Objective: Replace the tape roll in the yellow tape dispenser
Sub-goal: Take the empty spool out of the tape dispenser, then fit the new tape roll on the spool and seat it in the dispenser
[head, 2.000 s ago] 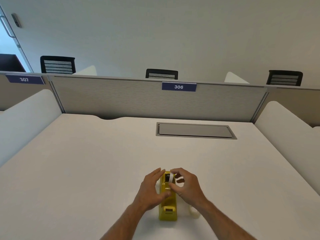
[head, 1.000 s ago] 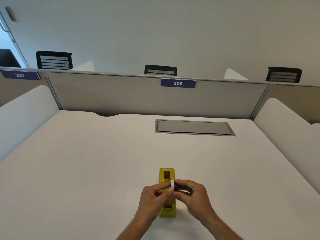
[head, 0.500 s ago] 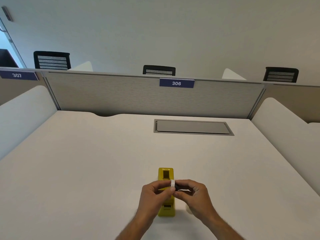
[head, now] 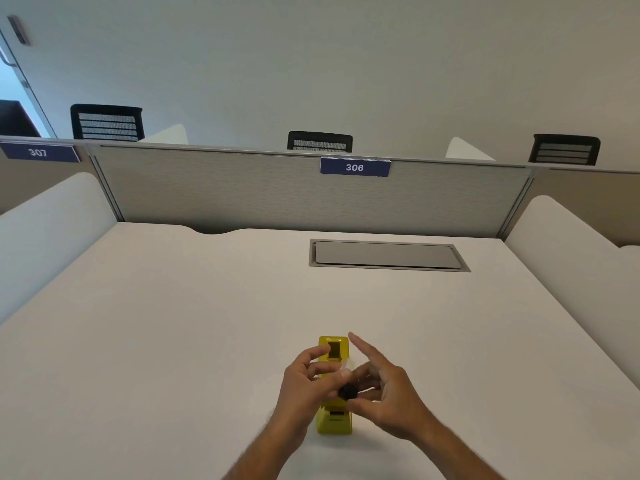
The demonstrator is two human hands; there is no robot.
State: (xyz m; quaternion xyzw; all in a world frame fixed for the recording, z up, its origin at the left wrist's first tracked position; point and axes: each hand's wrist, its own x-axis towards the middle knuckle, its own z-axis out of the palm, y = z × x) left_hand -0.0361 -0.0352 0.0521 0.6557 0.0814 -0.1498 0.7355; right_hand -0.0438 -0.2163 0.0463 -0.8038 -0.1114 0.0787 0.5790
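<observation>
The yellow tape dispenser (head: pixel 334 422) stands lengthwise on the white desk (head: pixel 173 341), near its front edge. Both my hands hover just above its middle. My left hand (head: pixel 306 379) pinches a small pale tape ring (head: pixel 346 368), which is blurred. My right hand (head: pixel 386 393) holds a small black hub (head: pixel 347 392) between thumb and fingers, with the index finger stretched out forward. The hub sits right beside the ring, between the two hands. The dispenser's middle is hidden by my fingers.
A grey flip-up cable hatch (head: pixel 388 255) is set into the desk at the back right. A grey partition with a blue "306" plate (head: pixel 355 167) closes the far edge. White side dividers (head: pixel 568 244) flank the desk on both sides.
Two seconds ago my hands were at the ring in the dispenser, then held it together above it. Now they have spread apart, and the black hub shows in the right hand.
</observation>
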